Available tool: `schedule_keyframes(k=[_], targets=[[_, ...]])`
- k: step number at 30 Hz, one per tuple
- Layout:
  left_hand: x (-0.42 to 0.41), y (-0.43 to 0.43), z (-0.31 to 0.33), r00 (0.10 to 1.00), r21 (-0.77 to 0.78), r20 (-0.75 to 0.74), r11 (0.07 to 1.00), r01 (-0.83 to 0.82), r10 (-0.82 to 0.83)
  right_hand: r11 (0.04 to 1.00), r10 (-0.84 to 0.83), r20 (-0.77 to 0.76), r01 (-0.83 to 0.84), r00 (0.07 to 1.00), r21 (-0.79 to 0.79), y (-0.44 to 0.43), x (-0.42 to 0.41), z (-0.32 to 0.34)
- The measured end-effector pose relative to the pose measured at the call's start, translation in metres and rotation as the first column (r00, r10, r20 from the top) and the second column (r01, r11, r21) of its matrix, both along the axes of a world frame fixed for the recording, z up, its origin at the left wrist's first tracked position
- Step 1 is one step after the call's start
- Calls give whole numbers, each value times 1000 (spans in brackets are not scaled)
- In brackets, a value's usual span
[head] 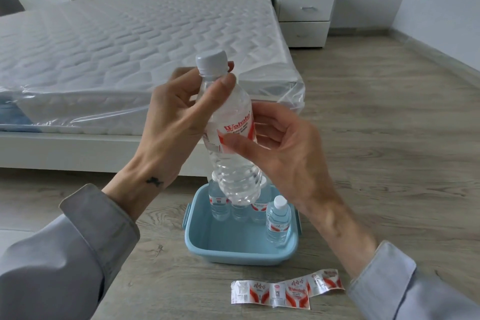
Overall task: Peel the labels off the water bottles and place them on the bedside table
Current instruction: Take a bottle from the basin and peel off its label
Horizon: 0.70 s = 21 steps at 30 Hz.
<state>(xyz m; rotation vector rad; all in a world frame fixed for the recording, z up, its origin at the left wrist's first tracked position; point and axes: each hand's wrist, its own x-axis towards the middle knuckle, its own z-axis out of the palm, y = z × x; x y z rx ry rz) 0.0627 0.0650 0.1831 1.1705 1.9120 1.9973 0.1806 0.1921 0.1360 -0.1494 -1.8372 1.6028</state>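
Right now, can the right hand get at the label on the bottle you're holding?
Probably yes: the right hand's thumb touches the label, and the left hand grips the bottle above it.

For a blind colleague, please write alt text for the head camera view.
A person's left hand holds a water bottle by its neck while the right hand picks at its label. Below, a blue tub on the floor holds more bottles; peeled labels lie near it.

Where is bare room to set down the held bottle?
Inside the light blue plastic tub, the front-left floor is bare, bordered by the back row of labelled clear bottles and the single bottle at the right wall. The grey wooden floor right of the tub is open too. In front of it, peeled red-and-silver labels crowd the floor.
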Motion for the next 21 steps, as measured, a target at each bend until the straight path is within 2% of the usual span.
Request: schedule_keyframes(k=[4, 8, 15, 21], targets=[[1, 1, -1, 989, 13, -45, 990, -138, 138, 989, -132, -19, 133, 991, 65, -7, -5, -4], [-4, -2, -4, 983, 75, -27, 981, -177, 179, 998, -34, -44, 35, 998, 42, 0, -2, 2], [-8, -9, -1, 998, 133, 52, 990, -51, 44, 995, 95, -62, -96, 994, -20, 5, 2, 1], [-11, -10, 3, 1000, 155, 19, 988, 4, -7, 999, 9, -205, 2, 979, 50, -1, 3, 2]])
